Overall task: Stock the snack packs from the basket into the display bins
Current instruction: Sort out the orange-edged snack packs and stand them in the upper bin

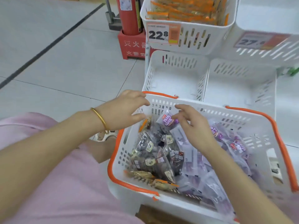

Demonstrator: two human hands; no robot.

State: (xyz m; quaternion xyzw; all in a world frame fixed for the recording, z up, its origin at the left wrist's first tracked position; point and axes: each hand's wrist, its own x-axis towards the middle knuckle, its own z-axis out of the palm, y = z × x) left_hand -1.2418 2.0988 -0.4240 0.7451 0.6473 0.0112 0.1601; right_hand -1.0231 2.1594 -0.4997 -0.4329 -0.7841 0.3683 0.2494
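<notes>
The white basket (pixel 242 115) with orange handles sits in front of me, filled with purple, dark and orange-edged snack packs. My right hand (pixel 194 126) reaches into its far side, and the thumb and fingers pinch the edge of a purple snack pack (pixel 165 122) that stands raised above the pile. Over the basket's far left corner hovers my left hand (pixel 124 110), fingers loosely curved and holding nothing, just above a small orange-edged pack (pixel 146 124). Two white display bins, the left bin (pixel 176 81) and the right bin (pixel 239 88), stand behind the basket with nothing in them.
Above them an upper bin (pixel 191 38) holds several orange packs and carries a 22.8 price tag. Another upper bin (pixel 275 46) is at the right. A red fire extinguisher (pixel 129 15) in its red stand sits on the tiled floor at the back left.
</notes>
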